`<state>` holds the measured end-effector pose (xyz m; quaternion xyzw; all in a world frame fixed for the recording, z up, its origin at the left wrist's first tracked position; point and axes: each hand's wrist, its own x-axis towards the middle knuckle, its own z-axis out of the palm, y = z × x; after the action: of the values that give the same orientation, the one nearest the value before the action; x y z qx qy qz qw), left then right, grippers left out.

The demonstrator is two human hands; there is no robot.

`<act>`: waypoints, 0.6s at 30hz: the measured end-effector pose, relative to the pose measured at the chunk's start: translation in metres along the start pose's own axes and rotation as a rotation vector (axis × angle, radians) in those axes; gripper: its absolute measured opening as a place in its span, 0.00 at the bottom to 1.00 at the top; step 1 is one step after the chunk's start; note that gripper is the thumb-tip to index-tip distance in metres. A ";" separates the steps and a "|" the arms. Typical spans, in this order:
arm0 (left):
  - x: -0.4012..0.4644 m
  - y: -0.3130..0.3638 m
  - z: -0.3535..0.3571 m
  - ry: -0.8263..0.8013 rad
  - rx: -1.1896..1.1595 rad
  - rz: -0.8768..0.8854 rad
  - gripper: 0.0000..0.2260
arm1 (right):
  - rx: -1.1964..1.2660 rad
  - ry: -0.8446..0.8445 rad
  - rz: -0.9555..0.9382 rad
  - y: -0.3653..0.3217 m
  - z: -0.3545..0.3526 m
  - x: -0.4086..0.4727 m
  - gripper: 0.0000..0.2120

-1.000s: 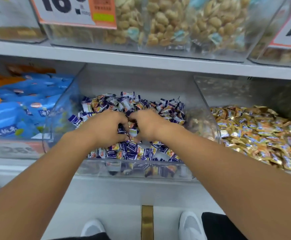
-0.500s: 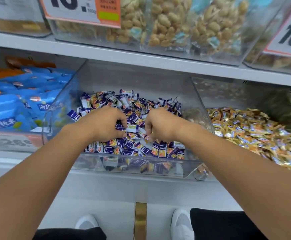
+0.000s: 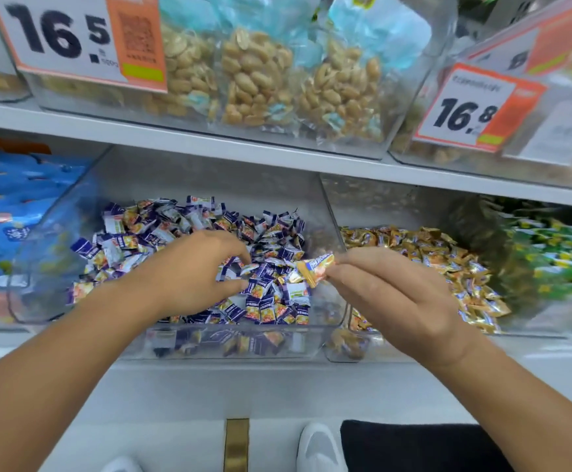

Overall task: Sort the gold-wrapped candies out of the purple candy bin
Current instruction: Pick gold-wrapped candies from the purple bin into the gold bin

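A clear bin [image 3: 209, 338] on the lower shelf holds a heap of purple-wrapped candies [image 3: 182, 226]. My right hand [image 3: 390, 294] pinches one gold-wrapped candy [image 3: 315, 271] by its end, lifted above the right side of the purple heap. My left hand [image 3: 192, 274] lies on the purple candies with its fingers curled down into them; whether it holds one is hidden. Right of the purple bin, a second clear bin [image 3: 345, 352] is filled with gold-wrapped candies [image 3: 448, 260].
A bin of blue snack packs [image 3: 15, 212] stands to the left, green packs [image 3: 557, 253] to the far right. The upper shelf [image 3: 277, 158] carries bins of bagged peanuts [image 3: 260, 80] with price tags [image 3: 66, 35]. My white shoes [image 3: 318, 447] show below.
Both hands were digging together in the purple heap. The right hand has since lifted out to the right with a gold candy pinched in it; the left stays in the heap. The camera tilted up.
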<state>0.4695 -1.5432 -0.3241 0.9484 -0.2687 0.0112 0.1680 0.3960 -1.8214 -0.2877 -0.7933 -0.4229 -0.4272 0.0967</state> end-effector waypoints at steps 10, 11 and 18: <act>0.011 0.008 -0.003 -0.278 0.145 -0.060 0.29 | -0.228 -0.403 0.740 0.055 -0.060 -0.036 0.14; 0.007 0.002 -0.004 -0.366 0.166 -0.096 0.32 | -0.126 -0.356 0.653 0.040 -0.053 -0.016 0.12; -0.015 -0.023 -0.002 -0.482 0.140 -0.123 0.30 | -0.332 -1.368 0.154 0.003 0.041 0.084 0.17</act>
<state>0.4689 -1.5164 -0.3312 0.9476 -0.2413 -0.2067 0.0334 0.4459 -1.7532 -0.2488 -0.9156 -0.2608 0.1162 -0.2831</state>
